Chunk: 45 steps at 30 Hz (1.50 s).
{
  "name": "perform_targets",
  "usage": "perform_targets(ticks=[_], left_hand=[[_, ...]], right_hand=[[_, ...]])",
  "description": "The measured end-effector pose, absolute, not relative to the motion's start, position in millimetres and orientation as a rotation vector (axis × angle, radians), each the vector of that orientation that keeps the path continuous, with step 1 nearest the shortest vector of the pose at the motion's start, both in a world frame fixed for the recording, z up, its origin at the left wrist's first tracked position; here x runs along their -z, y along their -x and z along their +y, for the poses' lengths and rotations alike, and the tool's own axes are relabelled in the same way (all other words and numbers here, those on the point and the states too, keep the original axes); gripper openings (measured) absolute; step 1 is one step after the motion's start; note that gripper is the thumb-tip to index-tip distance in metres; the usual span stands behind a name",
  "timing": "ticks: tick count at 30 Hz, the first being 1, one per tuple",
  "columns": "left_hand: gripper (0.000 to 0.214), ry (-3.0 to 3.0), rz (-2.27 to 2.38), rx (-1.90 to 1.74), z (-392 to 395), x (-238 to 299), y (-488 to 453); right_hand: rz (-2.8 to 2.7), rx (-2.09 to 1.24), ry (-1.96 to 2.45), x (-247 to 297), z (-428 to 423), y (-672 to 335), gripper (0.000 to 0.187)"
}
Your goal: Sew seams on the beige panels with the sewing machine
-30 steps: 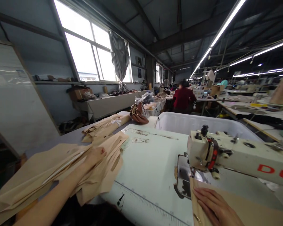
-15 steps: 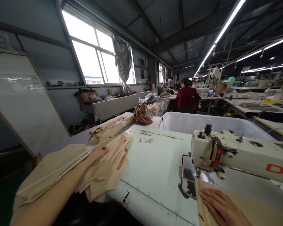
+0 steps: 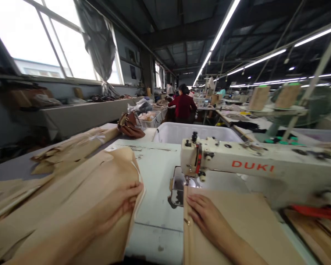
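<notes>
My left hand (image 3: 131,197) is closed on the right edge of a large tan fabric piece (image 3: 99,180), thumb and fingers pinching it. That piece is raised and curls at its far corner. Fingers outstretched, my right hand (image 3: 204,211) lies flat on a second tan fabric panel (image 3: 245,217) at the sewing machine (image 3: 198,154). Along this panel's left edge runs a folded strip with a small metal piece (image 3: 187,221), perhaps a zipper pull. The panel's far left corner reaches the needle area (image 3: 189,182), just beyond my right fingertips.
A tied tan bundle (image 3: 79,145) and a brown bag (image 3: 131,125) lie on the left table. Behind the machine stands a white plastic bin (image 3: 168,129). Thread cones (image 3: 288,95) stand at right. A person in dark red (image 3: 182,106) sits farther off.
My view has swung right. My left hand, earlier over the stacked tan pieces, now grips one and has drawn it toward the machine. My right hand stays on its panel.
</notes>
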<state>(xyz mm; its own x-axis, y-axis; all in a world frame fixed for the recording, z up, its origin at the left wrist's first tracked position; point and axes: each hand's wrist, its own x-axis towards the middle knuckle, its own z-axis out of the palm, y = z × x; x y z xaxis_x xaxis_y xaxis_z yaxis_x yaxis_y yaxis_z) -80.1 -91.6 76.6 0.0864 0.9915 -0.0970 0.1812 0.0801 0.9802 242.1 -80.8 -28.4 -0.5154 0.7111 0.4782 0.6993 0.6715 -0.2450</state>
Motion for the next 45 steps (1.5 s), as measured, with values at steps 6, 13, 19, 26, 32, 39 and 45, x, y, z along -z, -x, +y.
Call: perform_targets(ticks=[6, 13, 19, 26, 32, 39, 45], left_hand=[[0.035, -1.779, 0.869, -0.589, -84.4, -30.4, -2.7], [0.052, -2.452, 1.280, -0.645, -48.8, 16.8, -11.5], [0.058, -2.667, 1.018, -0.475, -79.4, 13.9, -18.9], [0.041, -2.729, 1.102, -0.678, -26.7, 6.5, -26.7], [0.034, -2.714, 1.202, -0.655, -35.7, 8.7, -17.0], [0.055, -2.743, 1.170, -0.485, -57.0, 25.2, -12.2], [0.053, -2.759, 1.154, -0.464, -63.1, 20.4, -8.9]], right_hand=[[-2.368, -0.181, 1.160, 13.2, -84.0, -240.8, 0.038], [-2.373, -0.207, 1.094, 13.3, -84.9, -241.8, 0.043], [-2.403, -0.180, 1.047, 12.9, -88.2, -241.1, 0.035], [-2.413, -0.218, 1.077, 10.2, -91.1, -243.1, 0.034], [-2.419, -0.213, 1.069, 7.2, -92.1, -241.6, 0.032], [-2.430, -0.204, 1.075, 5.9, -92.2, -241.4, 0.031], [-2.449, -0.221, 1.088, 5.3, -91.9, -241.4, 0.035]])
